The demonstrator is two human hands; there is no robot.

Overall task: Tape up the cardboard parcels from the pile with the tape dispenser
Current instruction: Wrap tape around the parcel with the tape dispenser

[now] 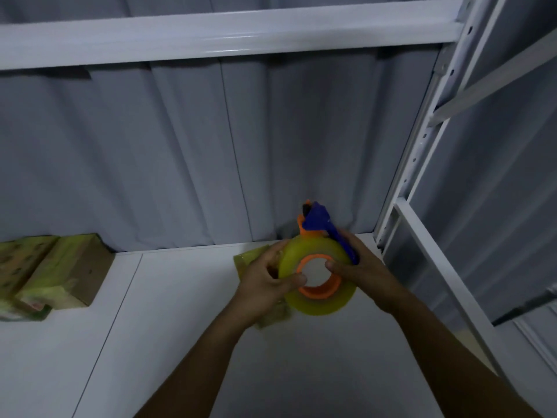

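A tape dispenser (319, 236) with a blue handle, orange frame and a big yellowish roll of clear tape is held above the white shelf. My right hand (352, 267) grips the blue handle, thumb at the orange core. My left hand (268, 279) grips the roll's left edge, thumb on the tape. Under my hands lies a small taped cardboard parcel (245, 262), mostly hidden. More taped parcels (60, 270) are piled at the shelf's left edge.
The white shelf board (168, 327) runs toward a grey corrugated back wall (196, 152). A white beam (211, 37) crosses overhead. A white perforated rack upright (422, 140) and side rail (437, 260) stand on the right.
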